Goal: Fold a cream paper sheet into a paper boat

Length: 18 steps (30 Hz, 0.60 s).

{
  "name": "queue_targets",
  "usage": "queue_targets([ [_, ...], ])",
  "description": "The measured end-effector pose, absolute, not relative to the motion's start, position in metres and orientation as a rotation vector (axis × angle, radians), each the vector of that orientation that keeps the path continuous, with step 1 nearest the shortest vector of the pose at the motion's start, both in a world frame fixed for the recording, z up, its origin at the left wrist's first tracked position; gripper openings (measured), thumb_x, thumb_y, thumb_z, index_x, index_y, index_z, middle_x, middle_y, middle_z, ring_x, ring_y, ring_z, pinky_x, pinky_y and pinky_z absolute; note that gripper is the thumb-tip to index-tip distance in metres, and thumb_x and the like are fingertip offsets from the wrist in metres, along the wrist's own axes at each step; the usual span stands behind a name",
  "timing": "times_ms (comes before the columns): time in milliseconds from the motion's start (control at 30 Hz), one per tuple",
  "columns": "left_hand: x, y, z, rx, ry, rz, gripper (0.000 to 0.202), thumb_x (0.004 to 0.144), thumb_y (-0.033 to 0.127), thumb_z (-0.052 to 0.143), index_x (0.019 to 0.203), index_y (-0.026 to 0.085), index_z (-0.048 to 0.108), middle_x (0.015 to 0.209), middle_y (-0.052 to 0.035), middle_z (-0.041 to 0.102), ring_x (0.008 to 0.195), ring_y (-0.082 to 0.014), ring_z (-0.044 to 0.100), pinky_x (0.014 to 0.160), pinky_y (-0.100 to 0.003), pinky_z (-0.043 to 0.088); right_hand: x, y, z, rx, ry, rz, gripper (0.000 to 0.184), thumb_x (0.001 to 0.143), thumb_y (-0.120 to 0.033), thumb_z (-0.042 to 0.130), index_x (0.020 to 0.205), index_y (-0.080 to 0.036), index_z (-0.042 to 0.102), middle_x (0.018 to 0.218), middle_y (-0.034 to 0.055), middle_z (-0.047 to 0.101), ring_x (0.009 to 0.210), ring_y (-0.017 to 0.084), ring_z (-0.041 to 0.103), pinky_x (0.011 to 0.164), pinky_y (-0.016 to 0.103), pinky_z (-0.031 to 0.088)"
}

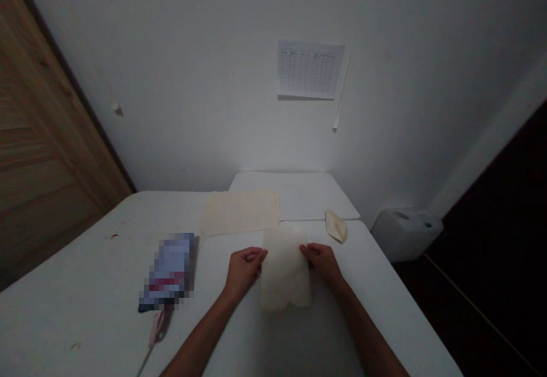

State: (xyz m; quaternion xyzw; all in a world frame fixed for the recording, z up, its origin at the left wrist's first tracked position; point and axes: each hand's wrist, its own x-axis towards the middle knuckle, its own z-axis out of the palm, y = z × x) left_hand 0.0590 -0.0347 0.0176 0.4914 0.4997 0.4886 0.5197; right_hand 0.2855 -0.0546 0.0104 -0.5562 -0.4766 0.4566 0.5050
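Note:
A cream sheet of paper [285, 269] lies on the white table [85, 286] in front of me. My left hand [243, 269] grips its left edge with curled fingers. My right hand [322, 261] pinches its right edge. Both hands sit at about the sheet's mid-height. The sheet's lower edge looks uneven. A stack of similar cream sheets [240, 210] lies just beyond, and a small folded cream paper shape [336, 225] rests to the right of the held sheet.
A blurred-out flat object [168, 271] lies left of my hands, with pink-handled scissors [157, 331] below it. A second white table [294, 192] abuts the wall. A printed chart [310, 69] hangs on the wall. A white container [405, 232] stands off the table's right edge.

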Motion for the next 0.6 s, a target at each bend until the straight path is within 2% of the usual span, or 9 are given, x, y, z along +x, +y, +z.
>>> queue_targets([
  [600,0.0576,-0.0364,0.0138,1.208,1.148,1.044,0.042,0.065,0.052,0.073,0.072,0.011,0.069,0.041,0.0013,0.054,0.032,-0.0070,0.039,0.035,-0.018,0.027,0.2939,-0.0499,0.0003,-1.355,-1.229,1.020,0.050,0.067,-0.063,0.066,0.068,-0.013,0.068,0.064,0.0041,0.067,0.057,0.018,0.061,0.051,0.025,0.044],
])
